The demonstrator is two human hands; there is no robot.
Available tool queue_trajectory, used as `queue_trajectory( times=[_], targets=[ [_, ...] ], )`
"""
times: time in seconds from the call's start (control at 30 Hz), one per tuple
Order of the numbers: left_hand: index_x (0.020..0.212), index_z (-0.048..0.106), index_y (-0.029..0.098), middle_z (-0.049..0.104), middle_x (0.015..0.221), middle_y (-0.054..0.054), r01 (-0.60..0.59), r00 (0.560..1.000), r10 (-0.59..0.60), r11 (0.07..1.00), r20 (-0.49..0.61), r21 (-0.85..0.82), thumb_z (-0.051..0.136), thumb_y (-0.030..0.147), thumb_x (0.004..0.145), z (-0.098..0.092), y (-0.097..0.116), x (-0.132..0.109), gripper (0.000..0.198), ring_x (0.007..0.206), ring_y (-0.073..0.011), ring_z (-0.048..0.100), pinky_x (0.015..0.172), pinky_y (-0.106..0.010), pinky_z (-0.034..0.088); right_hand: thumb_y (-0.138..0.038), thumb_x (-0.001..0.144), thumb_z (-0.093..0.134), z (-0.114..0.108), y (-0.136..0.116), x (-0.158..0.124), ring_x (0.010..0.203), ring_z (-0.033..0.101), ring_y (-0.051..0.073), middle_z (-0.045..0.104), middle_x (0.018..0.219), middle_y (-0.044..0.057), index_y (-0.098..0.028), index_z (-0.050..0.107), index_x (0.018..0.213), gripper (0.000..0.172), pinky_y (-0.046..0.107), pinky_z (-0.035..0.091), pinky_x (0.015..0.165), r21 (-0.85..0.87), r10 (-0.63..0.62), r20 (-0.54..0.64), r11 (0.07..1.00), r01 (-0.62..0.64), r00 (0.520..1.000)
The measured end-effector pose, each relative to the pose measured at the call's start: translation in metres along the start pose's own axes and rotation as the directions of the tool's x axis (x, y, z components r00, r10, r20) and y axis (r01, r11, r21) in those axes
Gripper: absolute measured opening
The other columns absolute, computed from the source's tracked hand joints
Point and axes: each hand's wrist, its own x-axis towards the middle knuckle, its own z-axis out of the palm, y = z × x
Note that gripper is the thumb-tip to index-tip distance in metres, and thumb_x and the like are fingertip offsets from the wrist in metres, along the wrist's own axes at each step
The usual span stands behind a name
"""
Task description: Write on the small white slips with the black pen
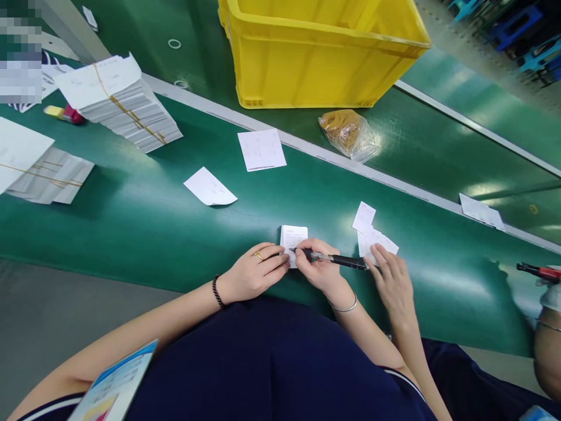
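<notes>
A small stack of printed white paper slips (293, 237) lies on the green work surface right in front of me. My left hand (254, 272) holds the stack by its left edge, fingers bent and close together. In my right hand (322, 268) is a black pen (344, 261), gripped between thumb and fingers, its tip at the top slip. The pen's back end points right, close to a co-worker's hand (393, 280). That hand touches some other white slips (377, 240) lying to the right of my stack.
A yellow crate (311, 64) stands at the back beside a bag of rubber bands (348, 134). Banded paper stacks (131, 114) sit at left. Loose sheets (262, 149) lie mid-surface. At far right another person's hand (553, 297) is near a red-and-black pen (541, 272).
</notes>
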Motion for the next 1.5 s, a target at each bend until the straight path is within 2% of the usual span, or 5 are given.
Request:
queue_trajectory(
  times=[0.83,1.27,1.33,1.43,1.5],
  targets=[
    [0.103,0.064,0.016,0.072,0.104,-0.008,0.01,1.0,-0.01,1.0,-0.009,-0.029,0.059,0.011,0.091,0.0,0.0,0.0,0.014,0.106,-0.0202,0.064,0.094,-0.039,0.057,-0.015,0.081,0.055,0.003,-0.002,0.003,0.051,0.059,0.011,0.064,0.06,-0.002,-0.022,0.058,0.071,0.013,0.023,0.049,0.054,-0.051,-0.05,-0.016,0.998,0.049,0.999],
    [0.101,0.064,0.013,0.072,0.101,-0.008,-0.007,1.0,0.007,1.0,-0.01,0.001,0.062,0.011,0.089,-0.001,0.0,0.0,0.012,0.104,-0.0209,0.064,0.094,-0.039,0.056,-0.02,0.083,0.055,0.004,0.003,-0.002,0.051,0.057,0.012,0.062,0.059,-0.002,-0.022,0.06,0.07,0.014,0.025,0.048,0.054,-0.06,0.0,0.004,0.998,0.0,1.0],
    [0.101,0.064,0.012,0.071,0.101,-0.008,-0.007,1.0,0.007,1.0,-0.005,0.004,0.063,0.01,0.089,-0.001,0.0,0.0,0.013,0.104,-0.021,0.064,0.095,-0.039,0.056,-0.022,0.085,0.056,0.002,0.005,-0.004,0.052,0.058,0.012,0.063,0.061,-0.002,-0.022,0.061,0.074,0.012,0.025,0.048,0.053,0.015,0.064,0.001,0.998,-0.064,0.998],
    [0.099,0.065,0.014,0.072,0.099,-0.006,-0.004,1.0,0.004,1.0,-0.005,0.005,0.062,0.01,0.089,-0.002,0.0,0.001,0.012,0.103,-0.0202,0.064,0.094,-0.038,0.056,-0.024,0.092,0.053,-0.002,0.012,-0.005,0.063,0.065,0.014,0.072,0.08,0.001,-0.023,0.063,0.1,0.013,0.027,0.053,0.058,0.134,0.197,-0.066,0.973,-0.187,0.978],
    [0.098,0.065,0.016,0.072,0.099,-0.006,0.001,1.0,-0.001,1.0,-0.01,-0.002,0.06,0.01,0.09,-0.002,0.0,0.002,0.011,0.103,-0.0197,0.064,0.093,-0.038,0.057,-0.025,0.095,0.05,-0.006,0.019,-0.003,0.076,0.069,0.016,0.074,0.094,0.004,-0.025,0.062,0.111,0.02,0.031,0.056,0.068,0.089,0.208,-0.124,0.976,-0.198,0.97]
  ],
)
